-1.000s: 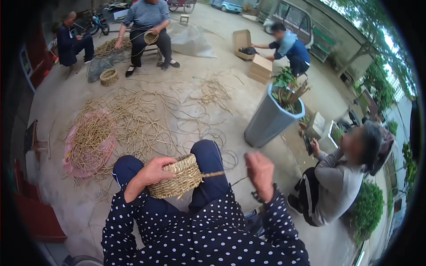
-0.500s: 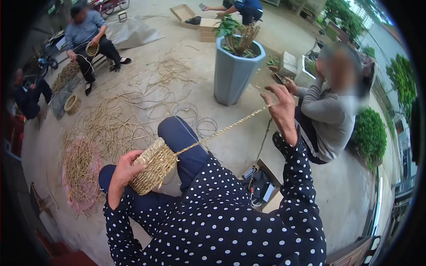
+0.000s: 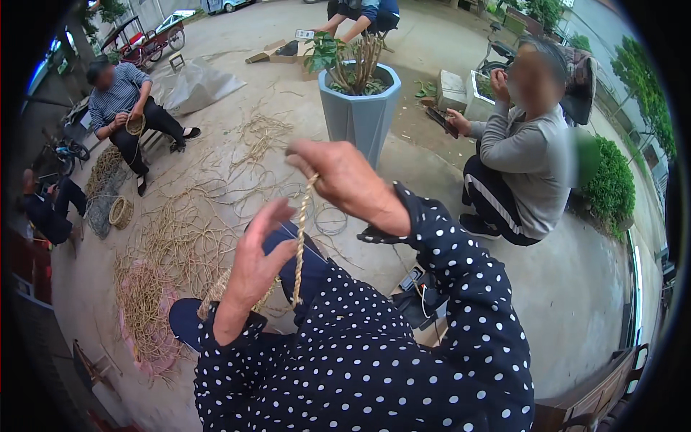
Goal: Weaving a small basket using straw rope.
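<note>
1. Position of the work: the woven straw basket [image 3: 215, 291] lies on the seated person's lap, near the left knee [image 3: 185, 322]. The left wrist covers much of it, so its full outline cannot be confirmed.

2. Right hand [image 3: 344, 180]: raised above the lap, fingers curled and pinching the twisted cord [image 3: 302, 234] near its upper visible part. The cord hangs from there to the lap, fairly straight with a slight bow. Its lower attachment is obscured.

3. Left hand [image 3: 253, 268]: released, thumb standing apart from the fingers, just beside the cord. Fingertips are blurred; contact with the cord cannot be determined.

4. Handling, cord: judged light, pliable and dry, rough enough to resist slipping. Sharp bending may fray or untwist it. Best gripped between thumb and forefinger, close to where it leaves the weave for control.

5. Handling, basket: judged light, with walls that hold their form yet yield under hard squeezing. Recommended hold: thumb inside the rim, fingers flat against the outer wall.

6. Surroundings: a heap of loose straw cord [image 3: 147, 306] lies on the ground to the left; a grey-blue planter [image 3: 360, 119] stands ahead.
</note>
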`<state>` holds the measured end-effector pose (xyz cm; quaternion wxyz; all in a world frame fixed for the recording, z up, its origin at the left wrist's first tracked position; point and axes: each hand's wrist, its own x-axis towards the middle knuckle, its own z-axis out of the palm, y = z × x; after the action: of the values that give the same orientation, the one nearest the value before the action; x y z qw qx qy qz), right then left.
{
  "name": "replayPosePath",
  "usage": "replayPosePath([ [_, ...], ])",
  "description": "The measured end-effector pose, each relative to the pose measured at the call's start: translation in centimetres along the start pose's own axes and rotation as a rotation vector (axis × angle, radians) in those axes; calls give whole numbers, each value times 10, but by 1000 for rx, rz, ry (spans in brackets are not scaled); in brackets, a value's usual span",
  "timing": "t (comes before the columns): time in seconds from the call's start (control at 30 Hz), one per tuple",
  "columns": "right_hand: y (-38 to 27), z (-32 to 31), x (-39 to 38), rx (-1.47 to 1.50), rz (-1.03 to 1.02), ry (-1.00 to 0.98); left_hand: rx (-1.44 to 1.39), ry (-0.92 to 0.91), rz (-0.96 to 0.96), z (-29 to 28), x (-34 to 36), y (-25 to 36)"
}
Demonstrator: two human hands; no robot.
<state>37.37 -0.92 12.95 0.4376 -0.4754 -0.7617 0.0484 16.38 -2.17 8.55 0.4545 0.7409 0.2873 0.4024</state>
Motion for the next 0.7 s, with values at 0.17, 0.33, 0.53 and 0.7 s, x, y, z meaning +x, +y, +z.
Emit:
replayPosePath([
  [0.17, 25, 9, -16, 41, 38, -100, -705, -147, -346, -8, 10, 23],
  [0.33, 44, 16, -38, 210, 211, -162, -968, -80, -222, -47, 17, 37],
  [0.53, 42, 8, -34, 181, 310, -108, -284, 120, -127, -48, 27, 70],
  [0.7, 13, 20, -11, -404, 31, -115, -415, -198, -412, 8, 32, 38],
])
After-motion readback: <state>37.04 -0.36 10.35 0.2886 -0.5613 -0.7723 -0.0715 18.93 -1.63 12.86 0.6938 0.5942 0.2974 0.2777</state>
